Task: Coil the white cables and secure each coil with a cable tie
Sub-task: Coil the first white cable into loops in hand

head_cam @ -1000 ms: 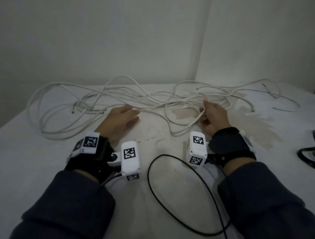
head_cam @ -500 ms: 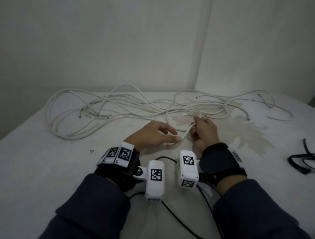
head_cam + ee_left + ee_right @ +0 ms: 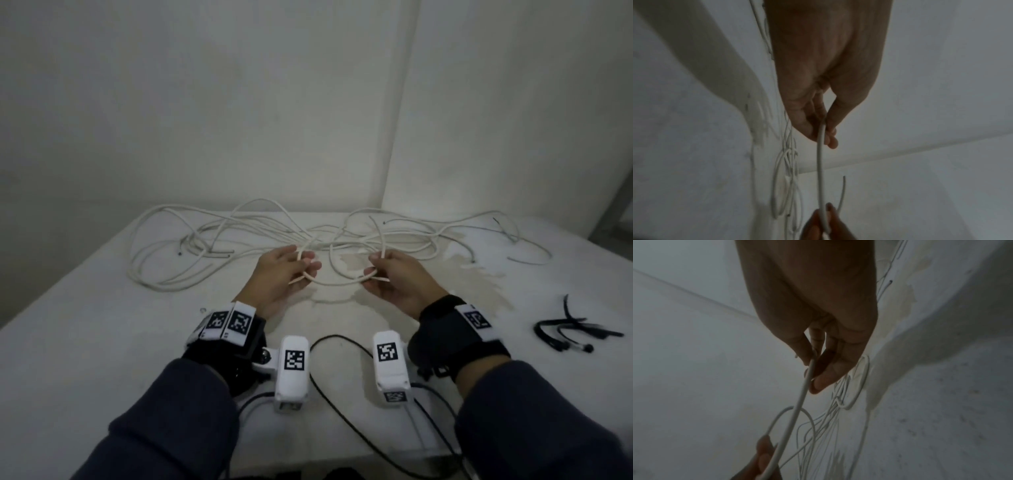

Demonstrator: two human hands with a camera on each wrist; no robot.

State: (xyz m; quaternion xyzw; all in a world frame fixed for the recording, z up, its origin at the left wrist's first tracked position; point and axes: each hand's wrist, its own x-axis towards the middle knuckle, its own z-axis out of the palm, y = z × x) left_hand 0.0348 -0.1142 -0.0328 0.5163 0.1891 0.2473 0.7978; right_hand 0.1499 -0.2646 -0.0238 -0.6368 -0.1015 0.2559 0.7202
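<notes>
Your left hand, flat on the desk a second ago, has now risen to join your right hand; the fingers of both are clamped on one white cable, which sags between them just above the desk. Coiling is only beginning: the remaining cables lie loose behind, cable ties untouched.

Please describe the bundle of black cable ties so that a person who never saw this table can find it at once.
Look at the white table and go to its right side, past the right hand. There lie the black cable ties in a small loose bundle. They are thin and black and lie apart from the tangled white cables.
</notes>
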